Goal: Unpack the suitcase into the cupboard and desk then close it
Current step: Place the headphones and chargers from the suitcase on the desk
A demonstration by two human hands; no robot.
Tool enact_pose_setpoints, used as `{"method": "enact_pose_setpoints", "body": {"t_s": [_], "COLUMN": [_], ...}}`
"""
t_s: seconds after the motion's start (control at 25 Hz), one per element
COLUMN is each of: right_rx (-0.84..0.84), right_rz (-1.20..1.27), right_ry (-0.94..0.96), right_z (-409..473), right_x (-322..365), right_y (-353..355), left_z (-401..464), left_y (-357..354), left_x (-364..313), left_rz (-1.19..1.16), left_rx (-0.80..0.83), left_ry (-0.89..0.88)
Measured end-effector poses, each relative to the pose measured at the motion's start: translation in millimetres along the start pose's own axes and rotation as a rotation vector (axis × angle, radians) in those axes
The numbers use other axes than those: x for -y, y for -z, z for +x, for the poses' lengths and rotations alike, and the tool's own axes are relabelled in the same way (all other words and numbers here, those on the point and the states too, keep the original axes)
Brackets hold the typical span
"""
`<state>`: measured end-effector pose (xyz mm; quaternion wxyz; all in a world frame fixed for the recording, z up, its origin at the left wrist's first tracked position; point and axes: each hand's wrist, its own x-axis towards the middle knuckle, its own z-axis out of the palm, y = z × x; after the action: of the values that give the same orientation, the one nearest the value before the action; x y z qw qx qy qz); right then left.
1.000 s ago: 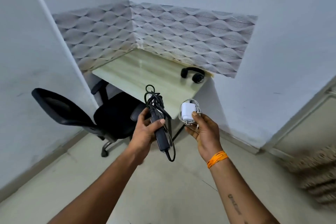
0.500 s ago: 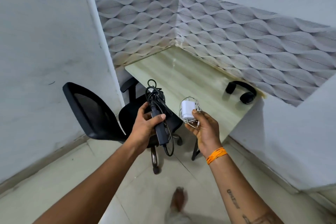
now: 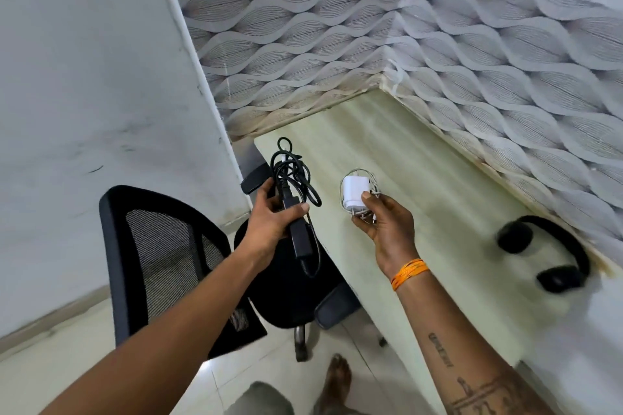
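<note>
My left hand (image 3: 271,222) grips a black power adapter (image 3: 296,236) with its coiled black cable bunched above the fist, held over the left edge of the pale wooden desk (image 3: 421,158). My right hand (image 3: 384,229) pinches a white charger (image 3: 353,190) wrapped in its thin white cable, above the desk's middle. Black headphones (image 3: 546,253) lie on the desk at the right, by the wall. The suitcase and cupboard are out of view.
A black mesh office chair (image 3: 158,256) stands at the desk's left front, partly under it. Patterned wall panels (image 3: 337,27) close the desk in at the back and right. A white wall (image 3: 84,77) stands on the left. My bare foot (image 3: 335,381) is on the tiled floor.
I have walked up to the desk, which now fills the view below my hands. Both hands keep the same hold on the adapter and the charger.
</note>
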<state>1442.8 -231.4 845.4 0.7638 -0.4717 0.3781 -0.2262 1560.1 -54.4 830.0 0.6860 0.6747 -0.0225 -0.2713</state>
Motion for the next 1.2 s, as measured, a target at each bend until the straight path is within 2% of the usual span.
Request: {"method": "enact_pose_setpoints", "body": {"t_s": [0.2, 0.48, 0.6, 0.88, 1.12, 1.2], "right_rx": [-0.002, -0.147, -0.193, -0.204, -0.223, -0.227], "right_rz": [-0.085, -0.055, -0.042, -0.019, 0.004, 0.001], "right_ry": [-0.085, -0.121, -0.107, -0.11, -0.131, -0.127], "right_z": [97.5, 213.9, 257.4, 332.4, 368.3, 377.4], "right_x": [-15.5, -49.3, -58.6, -76.2, -77.7, -77.7], "right_y": [-50.6, -106.5, -118.6, -124.3, -119.9, -117.1], "left_z": [120.3, 304.3, 371.7, 456.0, 471.1, 464.2], "left_y": [13.8, 23.4, 21.8, 3.0, 1.7, -0.3], "left_x": [-6.3, -5.6, -2.7, 0.4, 0.1, 1.3], "left_rz": [0.222, 0.519, 0.695, 1.363, 1.433, 1.482], "left_rx": [-0.039, 0.075, 0.12, 0.293, 0.311, 0.264], "left_ry": [0.003, 0.038, -0.065, -0.384, -0.364, -0.394]}}
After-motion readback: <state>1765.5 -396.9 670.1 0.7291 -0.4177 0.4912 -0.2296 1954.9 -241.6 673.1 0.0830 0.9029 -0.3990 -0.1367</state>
